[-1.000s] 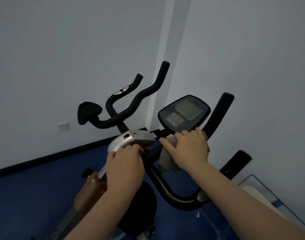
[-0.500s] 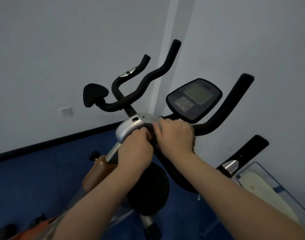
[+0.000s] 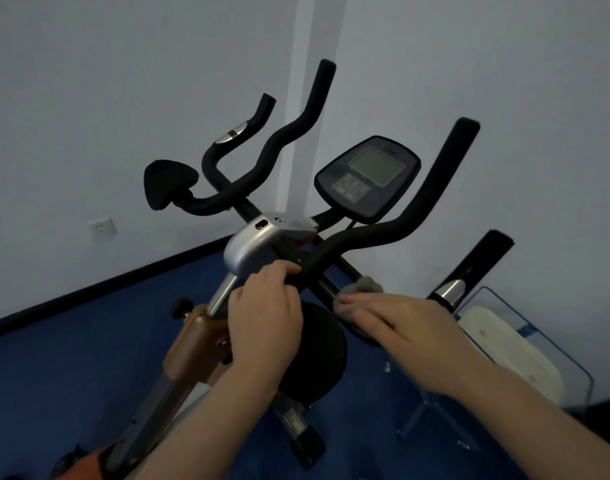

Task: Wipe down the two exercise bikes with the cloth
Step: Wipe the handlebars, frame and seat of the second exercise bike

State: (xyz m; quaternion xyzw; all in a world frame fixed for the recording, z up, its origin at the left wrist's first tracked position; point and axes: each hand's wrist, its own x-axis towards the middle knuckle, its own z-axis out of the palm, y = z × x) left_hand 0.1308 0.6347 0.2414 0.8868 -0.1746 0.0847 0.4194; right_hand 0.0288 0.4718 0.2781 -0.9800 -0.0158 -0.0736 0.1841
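An exercise bike with black handlebars (image 3: 417, 216), a silver stem cover (image 3: 251, 247) and a console (image 3: 369, 178) fills the middle of the head view. My left hand (image 3: 265, 317) grips the handlebar's near end just below the silver cover. My right hand (image 3: 400, 327) holds a grey cloth (image 3: 362, 289) against the lower right handlebar bar. Most of the cloth is hidden under my fingers. Only one bike is in view.
White walls meet in a corner close behind the bike. The floor (image 3: 71, 358) is dark blue. A clear plastic stand (image 3: 539, 327) with a white pad stands at the right. A wall socket (image 3: 102, 228) sits low on the left wall.
My right hand has slid with the cloth from the handlebar centre down and to the right along the bar. My left hand has kept its grip. The view has tilted down.
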